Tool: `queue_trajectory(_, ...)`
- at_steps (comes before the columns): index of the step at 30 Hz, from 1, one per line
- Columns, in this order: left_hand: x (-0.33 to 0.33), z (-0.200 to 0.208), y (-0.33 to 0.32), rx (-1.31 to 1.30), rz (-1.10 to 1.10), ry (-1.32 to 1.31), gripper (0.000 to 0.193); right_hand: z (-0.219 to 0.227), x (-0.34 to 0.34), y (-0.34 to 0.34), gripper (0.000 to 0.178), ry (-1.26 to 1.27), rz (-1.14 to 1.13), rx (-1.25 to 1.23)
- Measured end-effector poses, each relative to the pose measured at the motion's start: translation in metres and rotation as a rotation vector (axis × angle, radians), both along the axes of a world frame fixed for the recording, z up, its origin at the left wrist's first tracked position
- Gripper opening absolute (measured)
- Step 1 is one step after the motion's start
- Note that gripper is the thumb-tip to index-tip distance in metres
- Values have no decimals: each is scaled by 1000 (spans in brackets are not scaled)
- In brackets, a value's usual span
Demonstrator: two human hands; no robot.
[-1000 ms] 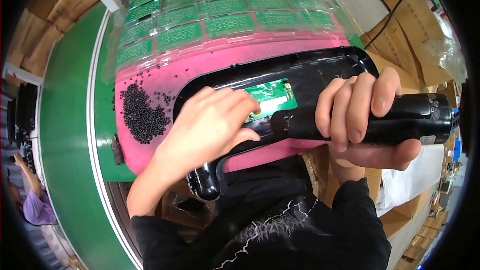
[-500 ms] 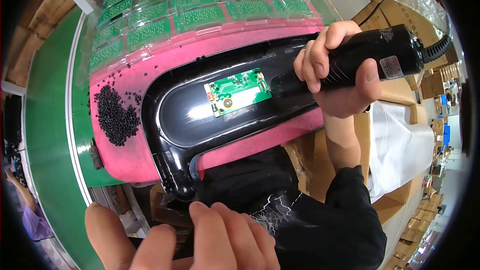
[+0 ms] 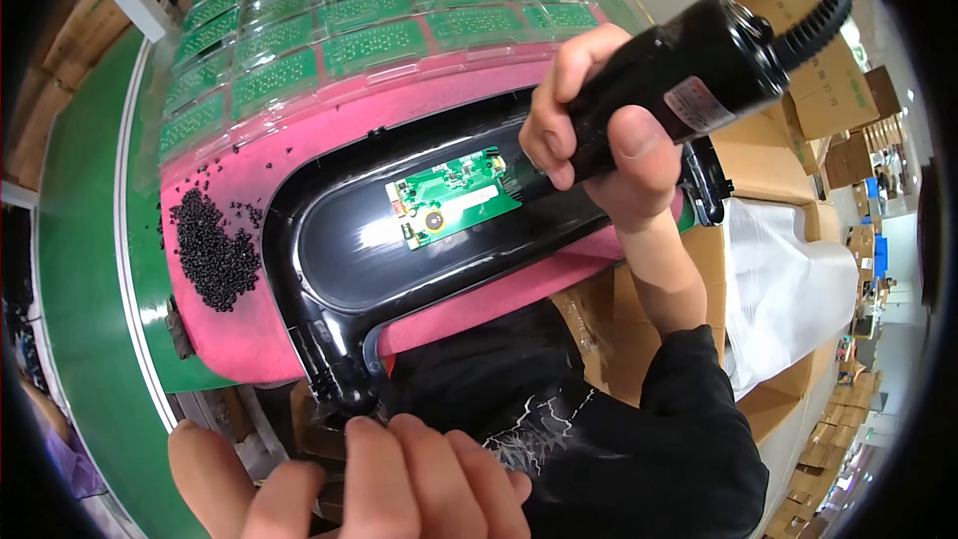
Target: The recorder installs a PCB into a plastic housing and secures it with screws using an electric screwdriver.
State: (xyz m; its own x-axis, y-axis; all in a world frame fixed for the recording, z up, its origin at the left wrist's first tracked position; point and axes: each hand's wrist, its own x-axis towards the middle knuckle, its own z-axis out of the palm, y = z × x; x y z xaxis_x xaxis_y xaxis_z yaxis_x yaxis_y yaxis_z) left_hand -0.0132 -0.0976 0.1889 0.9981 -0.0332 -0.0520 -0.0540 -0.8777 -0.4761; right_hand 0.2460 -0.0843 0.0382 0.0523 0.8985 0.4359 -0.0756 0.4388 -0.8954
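My right hand (image 3: 624,155) is wrapped round a black electric screwdriver (image 3: 679,70) with a coiled cable. It slants down to the left, and its front end is at the right edge of a green circuit board (image 3: 454,202). The exact tip cannot be made out. The board lies inside a long, black, glossy plastic housing (image 3: 349,245) with a bent end at lower left. My left hand (image 3: 379,484) is close to the camera at the bottom, below that bent end. Its fingers are loosely curled and apart, with nothing visible in them.
A pile of small black screws (image 3: 212,250) lies on the pink mat (image 3: 269,334), left of the housing. Clear trays (image 3: 399,25) of green boards stand behind. On the right are cardboard boxes (image 3: 664,284) and white wrapping sheet (image 3: 783,284). The green bench (image 3: 85,240) runs along the left.
My right hand and the screwdriver have shifted left, and the screwdriver's rear now tilts up more. The whole scene sits slightly further left and lower. My left hand has moved a little down and left.
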Motion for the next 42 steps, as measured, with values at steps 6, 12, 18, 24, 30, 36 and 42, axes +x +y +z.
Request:
queue_trajectory(6,-6,-2,-5,16,57,-33,31,4,-8,5,53,26,106,-21)
queue_trajectory(12,-10,-7,-2,-4,64,-115,31,-3,-14,12,54,30,69,-3)
queue_trajectory(18,-13,-16,-5,6,42,-159,31,2,-4,12,51,62,54,7)
queue_trajectory(24,-38,-96,11,-494,603,-761,13,15,11,30,28,410,-205,-277)
queue_trajectory(30,-70,-199,17,-840,1111,-590,45,2,72,54,23,830,-362,-272)
queue_trajectory(36,-68,-221,-35,-1355,1123,-697,42,34,-7,0,20,-28,-48,69)
queue_trajectory(42,-88,-329,-120,-2363,1280,-1568,31,68,-92,-50,19,-916,-150,1037)
